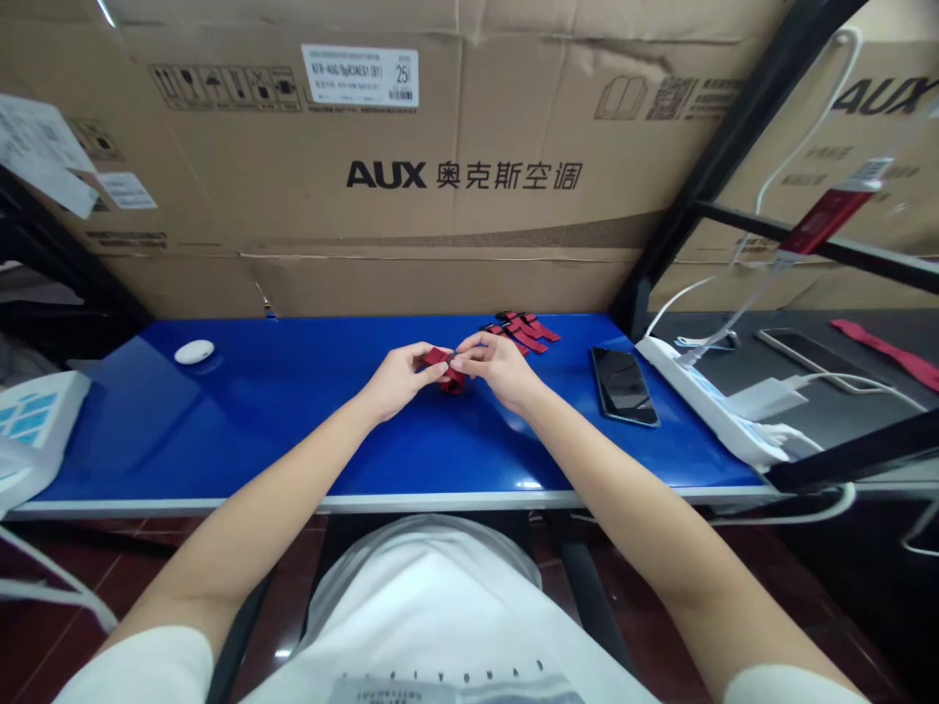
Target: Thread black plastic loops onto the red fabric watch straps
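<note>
Over the middle of the blue table, a red strap (pixel 452 382) with a small dark part is held between my two hands. My left hand (pixel 402 377) pinches its left side with thumb and fingers. From the right, my right hand (pixel 497 367) pinches the strap near the dark part, its fingertips close to those of my left hand. Just behind my right hand lies a loose pile of red straps (pixel 529 330) with black parts, several of them overlapping.
On the blue table (pixel 256 420), a black phone (pixel 625 386) lies right, beside a white power strip (pixel 708 406) with cables. A white oval object (pixel 195 352) sits left, near another white power strip (pixel 36 430). Large cardboard boxes (pixel 411 117) and black frame posts (pixel 715 156) stand behind.
</note>
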{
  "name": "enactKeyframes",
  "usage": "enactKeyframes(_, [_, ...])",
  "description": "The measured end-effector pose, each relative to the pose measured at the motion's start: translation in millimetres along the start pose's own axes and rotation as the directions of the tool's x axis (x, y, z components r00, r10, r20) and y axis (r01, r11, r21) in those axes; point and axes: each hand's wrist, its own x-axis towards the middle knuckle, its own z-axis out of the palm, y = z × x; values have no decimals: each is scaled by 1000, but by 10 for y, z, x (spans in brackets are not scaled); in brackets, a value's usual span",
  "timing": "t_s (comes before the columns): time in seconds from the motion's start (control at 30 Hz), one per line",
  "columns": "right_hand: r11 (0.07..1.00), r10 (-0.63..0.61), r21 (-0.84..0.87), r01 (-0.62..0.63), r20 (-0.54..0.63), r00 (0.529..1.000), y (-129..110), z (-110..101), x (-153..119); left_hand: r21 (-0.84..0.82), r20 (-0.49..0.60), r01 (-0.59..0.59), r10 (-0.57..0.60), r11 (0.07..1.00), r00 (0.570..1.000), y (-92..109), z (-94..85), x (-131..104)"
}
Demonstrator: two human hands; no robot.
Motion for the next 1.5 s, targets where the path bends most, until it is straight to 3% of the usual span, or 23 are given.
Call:
enactKeyframes(0.17, [999, 35, 32, -33, -37, 999, 16, 17, 18, 21, 17, 1, -2, 1000, 1000, 11, 8, 9])
enactKeyframes(0.3, [995, 58, 81, -55, -39, 998, 1, 15, 23, 16, 27, -63, 62, 998, 998, 32, -12, 9])
enactKeyframes(0.6, [992, 117, 44, -118, 21, 993, 77, 9, 20, 231, 9, -107, 108, 967, 994, 25, -5, 8])
enactKeyframes(0.67, [996, 89, 18, -89, 21, 996, 98, 4, 30, 198, -16, -77, 82, 977, 996, 35, 9, 6])
enactKeyframes(0.77, [990, -86, -111, 87, 21, 996, 76, -15, 30, 139, -75, -47, 57, 989, 996, 44, 18, 6])
enactKeyframes(0.83, [950, -207, -221, 220, 80, 975, 38, -27, 18, 115, -97, -40, 52, 993, 994, 40, 16, 9])
enactKeyframes(0.9, [910, -253, -299, 288, 151, 956, 11, -31, 0, 77, -103, -36, 44, 996, 994, 34, 11, 13])
enactKeyframes(1.03, [881, -271, -358, 309, 154, 950, 32, -14, -13, 30, -103, -21, 24, 999, 994, 40, 6, 12])
enactKeyframes(1.37, [940, -227, -246, 238, 73, 971, 93, -31, 49, 64, -129, -52, 59, 997, 990, 64, -19, 18])
enactKeyframes(1.5, [918, -257, -290, 270, 85, 963, 107, -37, 39, -21, -108, 8, -10, 1000, 994, 74, -8, 13])
